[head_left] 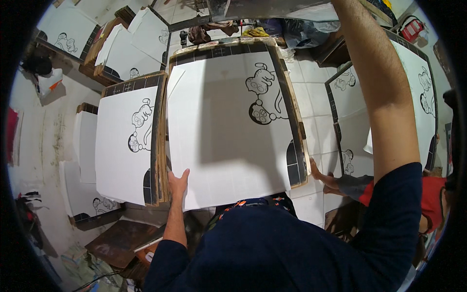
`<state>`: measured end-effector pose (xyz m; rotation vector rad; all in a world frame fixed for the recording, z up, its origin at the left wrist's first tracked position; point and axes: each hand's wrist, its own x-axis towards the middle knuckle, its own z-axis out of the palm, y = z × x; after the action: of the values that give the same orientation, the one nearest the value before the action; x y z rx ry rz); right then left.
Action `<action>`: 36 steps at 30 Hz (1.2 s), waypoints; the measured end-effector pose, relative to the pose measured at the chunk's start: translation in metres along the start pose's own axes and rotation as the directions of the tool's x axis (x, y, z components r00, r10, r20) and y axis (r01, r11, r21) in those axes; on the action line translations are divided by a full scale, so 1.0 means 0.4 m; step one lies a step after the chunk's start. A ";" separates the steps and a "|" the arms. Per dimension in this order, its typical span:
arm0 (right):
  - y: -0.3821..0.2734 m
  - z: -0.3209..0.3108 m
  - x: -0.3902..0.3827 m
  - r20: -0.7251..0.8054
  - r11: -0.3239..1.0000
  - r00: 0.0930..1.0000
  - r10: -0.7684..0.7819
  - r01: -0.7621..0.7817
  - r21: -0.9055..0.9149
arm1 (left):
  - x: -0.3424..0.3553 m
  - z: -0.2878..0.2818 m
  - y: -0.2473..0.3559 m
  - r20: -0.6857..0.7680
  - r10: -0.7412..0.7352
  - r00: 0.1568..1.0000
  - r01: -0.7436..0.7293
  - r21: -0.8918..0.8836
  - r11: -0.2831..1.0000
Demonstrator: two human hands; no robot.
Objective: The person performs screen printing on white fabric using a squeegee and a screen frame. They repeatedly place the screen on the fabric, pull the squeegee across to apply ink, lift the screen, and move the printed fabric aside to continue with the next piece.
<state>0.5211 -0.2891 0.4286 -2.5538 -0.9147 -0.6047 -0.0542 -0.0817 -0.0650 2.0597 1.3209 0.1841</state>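
Observation:
Before me lies a board with a dark, marked border, covered by a white sheet that could be cloth or paper. Black cartoon outlines are printed at the sheet's right side. My left hand is at the sheet's near left edge, thumb spread from the fingers, beside the neighbouring stack of boards. Whether the fingers press on the edge is hard to see. My right arm reaches up and forward past the top edge of the picture, so the right hand is hidden. A dark frame spans the top edge.
More printed white sheets on boards stand at the left, the far left and the right. Another person in a red top is at the right; that person's hand is near my board's right edge. Dark plastic bags lie beyond.

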 end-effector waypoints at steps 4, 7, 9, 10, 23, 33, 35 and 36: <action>0.001 -0.013 0.017 -0.011 0.999 0.999 0.044 -0.044 0.008 | 0.030 0.007 0.032 -0.057 -0.046 0.997 0.048 0.038 0.998; -0.001 -0.012 0.018 -0.028 0.999 0.999 0.036 -0.035 0.038 | 0.049 0.016 0.032 -0.073 -0.105 0.992 0.109 0.059 0.992; 0.000 -0.011 0.013 -0.032 0.999 0.999 0.016 -0.015 0.030 | 0.062 0.023 0.019 -0.050 -0.126 0.991 0.130 0.080 0.988; -0.006 -0.007 0.013 -0.010 0.999 1.000 0.029 -0.029 -0.017 | 0.070 0.026 0.009 -0.025 -0.130 0.991 0.132 0.092 0.987; 0.017 0.138 -0.411 -0.139 0.986 0.983 -0.116 0.131 0.103 | -0.007 0.070 0.620 0.018 0.495 0.869 -0.377 -0.623 0.685; 0.044 0.558 -1.057 0.252 0.992 0.960 -0.123 0.126 0.005 | -0.122 0.328 0.642 0.758 -0.165 0.631 0.753 -0.649 -0.103; 0.062 0.620 -1.068 0.273 0.992 0.953 -0.128 0.122 0.040 | -0.105 0.370 0.558 0.800 -0.212 0.561 0.798 -0.591 -0.117; 0.074 0.643 -1.061 0.326 0.991 0.936 -0.132 0.136 0.011 | -0.110 0.385 0.521 0.688 -0.264 0.676 0.737 -0.640 0.217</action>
<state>0.3137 -0.4070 -0.0077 -2.6650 -1.2052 -0.2216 0.1516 -0.2439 -0.0463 0.5537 1.1350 0.0666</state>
